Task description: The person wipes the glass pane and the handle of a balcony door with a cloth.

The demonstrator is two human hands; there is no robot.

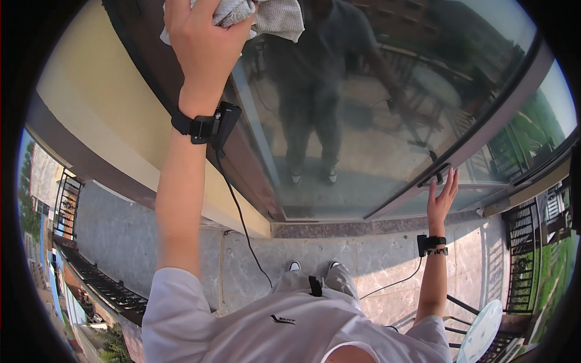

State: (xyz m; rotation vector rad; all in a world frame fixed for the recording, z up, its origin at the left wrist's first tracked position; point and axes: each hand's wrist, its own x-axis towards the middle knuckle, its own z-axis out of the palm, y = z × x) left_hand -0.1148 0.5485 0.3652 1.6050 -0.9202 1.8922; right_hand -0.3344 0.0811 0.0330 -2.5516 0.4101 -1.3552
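My left hand [203,45] is raised high against the upper left of the glass door, its fingers closed on a grey-white cloth [278,19]. The cloth is bunched under the palm, and one corner spreads out to the right over the glass. Off to the right, my right hand [445,196] reaches to the black handle [443,174] on the door's frame. Its fingers are stretched out and apart, with the tips at or just beside the handle; whether they press on it I cannot tell. The dark glass pane [363,121] between my hands mirrors a person and the balcony.
A cream wall [115,115] borders the door on the left. A stone sill [363,228] runs along its foot, above the tiled floor [254,248]. Black cables [242,221] hang from both wristbands. A round glass table [481,333] stands behind at right; black railings [523,254] edge the balcony.
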